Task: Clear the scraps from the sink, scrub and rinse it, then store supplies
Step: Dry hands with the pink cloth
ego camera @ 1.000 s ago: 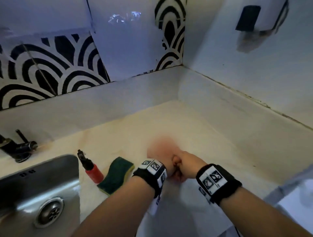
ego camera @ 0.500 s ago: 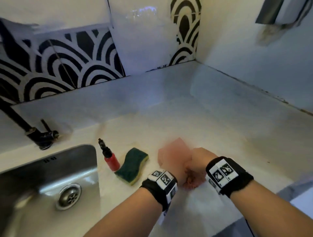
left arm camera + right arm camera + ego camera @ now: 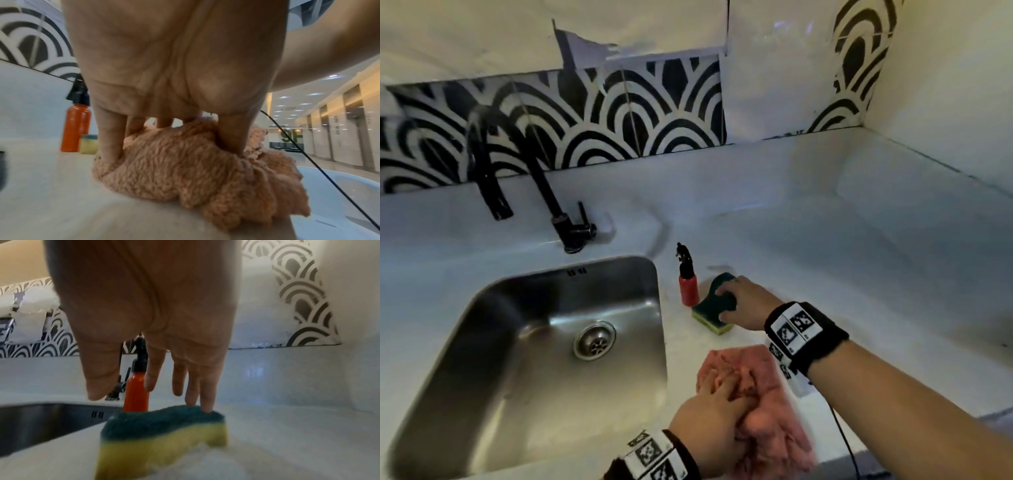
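Observation:
My left hand (image 3: 732, 387) grips a bunched pink cloth (image 3: 767, 438) on the white counter right of the sink. In the left wrist view the fingers (image 3: 109, 138) and thumb dig into the cloth (image 3: 205, 170) from both sides. My right hand (image 3: 729, 291) reaches over a green and yellow sponge (image 3: 710, 313) lying just beyond the cloth. In the right wrist view its straight fingers (image 3: 205, 399) touch the sponge's (image 3: 162, 434) green top, with the thumb held apart. The steel sink (image 3: 517, 377) looks bare around its drain (image 3: 594, 340).
A small red spray bottle (image 3: 688, 287) with a black nozzle stands between the sink's rim and the sponge. A black faucet (image 3: 544, 192) rises behind the sink. The counter (image 3: 859, 257) runs right to a corner wall. A thin black cable (image 3: 842, 435) hangs from my right wrist.
My right hand has left the cloth and moved forward and left onto the sponge. My left hand stays on the cloth. The head view has swung left, showing the whole sink.

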{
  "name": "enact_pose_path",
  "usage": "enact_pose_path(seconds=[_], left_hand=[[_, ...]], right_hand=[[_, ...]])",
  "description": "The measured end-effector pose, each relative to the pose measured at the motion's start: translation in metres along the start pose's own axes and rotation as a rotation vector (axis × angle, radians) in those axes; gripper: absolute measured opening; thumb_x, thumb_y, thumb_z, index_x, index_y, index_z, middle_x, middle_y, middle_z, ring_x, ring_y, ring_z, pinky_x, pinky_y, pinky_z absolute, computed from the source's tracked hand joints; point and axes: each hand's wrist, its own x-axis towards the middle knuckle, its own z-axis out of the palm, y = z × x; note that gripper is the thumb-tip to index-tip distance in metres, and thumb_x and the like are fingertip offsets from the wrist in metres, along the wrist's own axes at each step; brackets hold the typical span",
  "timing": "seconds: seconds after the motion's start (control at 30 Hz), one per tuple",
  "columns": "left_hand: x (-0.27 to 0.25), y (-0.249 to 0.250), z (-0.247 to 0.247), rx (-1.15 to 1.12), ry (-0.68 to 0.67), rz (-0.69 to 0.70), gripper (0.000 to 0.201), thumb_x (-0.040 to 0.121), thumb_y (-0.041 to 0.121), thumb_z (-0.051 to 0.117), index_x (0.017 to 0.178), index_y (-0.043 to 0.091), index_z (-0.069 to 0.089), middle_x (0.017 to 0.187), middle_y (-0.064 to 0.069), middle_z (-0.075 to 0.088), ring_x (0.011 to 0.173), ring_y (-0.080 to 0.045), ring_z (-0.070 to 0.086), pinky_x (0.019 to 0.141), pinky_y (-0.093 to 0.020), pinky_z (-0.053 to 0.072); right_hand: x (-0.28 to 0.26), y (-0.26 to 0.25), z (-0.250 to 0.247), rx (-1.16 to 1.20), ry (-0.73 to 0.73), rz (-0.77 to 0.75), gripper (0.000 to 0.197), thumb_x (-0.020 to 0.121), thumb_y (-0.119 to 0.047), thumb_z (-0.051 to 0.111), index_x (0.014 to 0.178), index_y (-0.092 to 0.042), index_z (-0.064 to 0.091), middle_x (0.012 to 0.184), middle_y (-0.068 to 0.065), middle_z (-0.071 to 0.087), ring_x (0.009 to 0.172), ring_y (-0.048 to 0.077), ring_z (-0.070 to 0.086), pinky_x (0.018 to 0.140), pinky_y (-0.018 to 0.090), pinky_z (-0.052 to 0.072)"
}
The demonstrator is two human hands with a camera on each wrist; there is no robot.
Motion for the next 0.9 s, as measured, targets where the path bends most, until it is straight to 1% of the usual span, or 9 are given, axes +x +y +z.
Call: enact_pose_path(seconds=[0.07,0.17,0.27,0.33,0.47,0.57,0.63,0.77,0.9], left_hand=[[-0.015,-0.010,0.002,-0.004,0.026,-0.037,0.062,0.086,0.043,0.052,0.143,0.041,0.027,0.159,0.004,0.008,0.147,-0.032,0.004,0.109,-0.049,0.034],[-0.030,-0.026,0.005,-0.021,0.061,-0.113,0.063,0.085,0.041,0.050,0.144,0.038,0.027,0.159,0.007,0.006,0.147,-0.029,0.000,0.109,-0.046,0.036],[-0.035,-0.038,0.004,-0.027,0.088,-0.198,0.064,0.085,0.040,0.049,0.145,0.039,0.025,0.160,0.007,0.003,0.147,-0.029,-0.003,0.109,-0.045,0.035],[-0.033,-0.045,0.002,-0.029,0.101,-0.245,0.065,0.085,0.041,0.047,0.145,0.039,0.024,0.160,0.007,0.003,0.147,-0.030,-0.004,0.113,-0.043,0.028],[-0.014,-0.064,0.001,0.001,0.169,-0.292,0.066,0.082,0.042,0.045,0.145,0.038,0.024,0.160,0.001,0.004,0.147,-0.032,-0.004,0.120,-0.043,0.013],[0.000,-0.071,-0.014,0.016,0.189,-0.299,0.065,0.088,0.036,0.044,0.149,0.031,0.022,0.160,-0.002,0.003,0.147,-0.029,-0.005,0.120,-0.044,-0.002],[0.008,-0.073,-0.031,-0.016,0.194,-0.313,0.062,0.090,0.032,0.045,0.148,0.030,0.025,0.161,-0.003,0.002,0.147,-0.029,-0.008,0.119,-0.045,-0.008],[0.032,-0.086,-0.050,-0.035,0.183,-0.358,0.060,0.091,0.033,0.044,0.148,0.031,0.025,0.161,-0.006,0.002,0.146,-0.033,-0.009,0.116,-0.046,-0.010],[0.060,-0.105,-0.063,-0.037,0.193,-0.366,0.061,0.093,0.034,0.042,0.150,0.030,0.022,0.160,-0.009,0.001,0.146,-0.036,-0.009,0.117,-0.047,-0.005]], right_hand=[[0.016,-0.008,0.015,-0.074,-0.062,-0.020,0.050,0.084,-0.033,0.064,0.130,-0.017,0.053,0.136,0.010,0.047,0.123,0.031,0.048,0.102,0.036,0.041],[0.035,-0.006,0.036,-0.242,-0.095,-0.009,0.057,0.088,-0.042,0.059,0.140,-0.029,0.041,0.152,0.009,0.027,0.136,0.033,0.032,0.113,0.039,0.029],[0.050,0.007,0.040,-0.270,-0.001,0.037,0.042,0.092,-0.039,0.053,0.132,-0.027,0.048,0.148,0.003,0.033,0.129,0.031,0.040,0.105,0.041,0.039],[0.054,0.015,0.035,-0.273,0.006,0.074,0.046,0.087,-0.039,0.058,0.129,-0.026,0.048,0.143,0.001,0.037,0.125,0.031,0.042,0.102,0.044,0.040],[0.061,0.006,0.021,0.063,0.229,0.038,0.085,0.066,-0.048,0.076,0.137,-0.023,0.036,0.135,0.006,0.044,0.124,0.026,0.046,0.102,0.043,0.041],[0.071,-0.019,0.021,0.295,0.247,-0.025,0.102,0.063,-0.047,0.082,0.145,-0.021,0.026,0.143,0.007,0.039,0.128,0.026,0.043,0.105,0.041,0.039],[0.082,-0.030,0.024,0.357,0.209,-0.019,0.087,0.066,-0.045,0.081,0.138,-0.021,0.037,0.135,0.005,0.048,0.122,0.025,0.050,0.103,0.040,0.042],[0.098,-0.035,0.023,0.370,0.205,0.024,0.033,0.081,-0.033,0.070,0.109,-0.019,0.057,0.105,0.004,0.067,0.100,0.025,0.063,0.088,0.032,0.049],[0.110,-0.022,0.011,0.366,0.294,0.074,0.031,0.083,-0.029,0.067,0.109,-0.014,0.057,0.103,0.008,0.068,0.099,0.028,0.062,0.081,0.029,0.045]])
